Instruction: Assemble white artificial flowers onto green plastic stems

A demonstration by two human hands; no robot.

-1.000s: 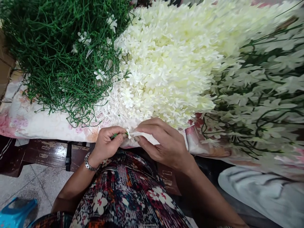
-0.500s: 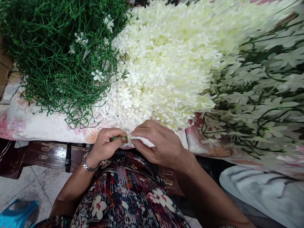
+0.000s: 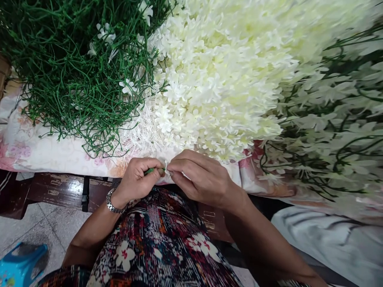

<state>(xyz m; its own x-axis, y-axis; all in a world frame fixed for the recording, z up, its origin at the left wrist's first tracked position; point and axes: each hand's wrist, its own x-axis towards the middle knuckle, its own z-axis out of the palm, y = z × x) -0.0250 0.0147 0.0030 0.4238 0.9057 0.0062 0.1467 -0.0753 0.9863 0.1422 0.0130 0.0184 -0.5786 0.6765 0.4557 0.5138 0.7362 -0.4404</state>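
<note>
My left hand (image 3: pixel 143 178) pinches a short green plastic stem (image 3: pixel 149 171) between thumb and forefinger, close to the table's front edge. Facing it, my right hand (image 3: pixel 202 175) has thumb and fingertips closed on a small white artificial flower (image 3: pixel 167 167) at the end of that stem. Most of the flower is covered by the fingertips, so its exact fit on the stem is hidden. Just beyond my hands lie a heap of loose cream-white petals (image 3: pixel 215 91) and some thin white stamens (image 3: pixel 140 133).
A tangled pile of green stems (image 3: pixel 80 71) fills the far left. White flowers on stems (image 3: pixel 335 127) lie at the right. A floral cloth (image 3: pixel 60 153) covers the table. A blue plastic stool (image 3: pixel 24 265) stands on the floor, lower left.
Both hands have shifted slightly to the right in view, still meeting at the flower. My right fingertips now cover more of its petals. The surroundings have shifted slightly with the camera.
</note>
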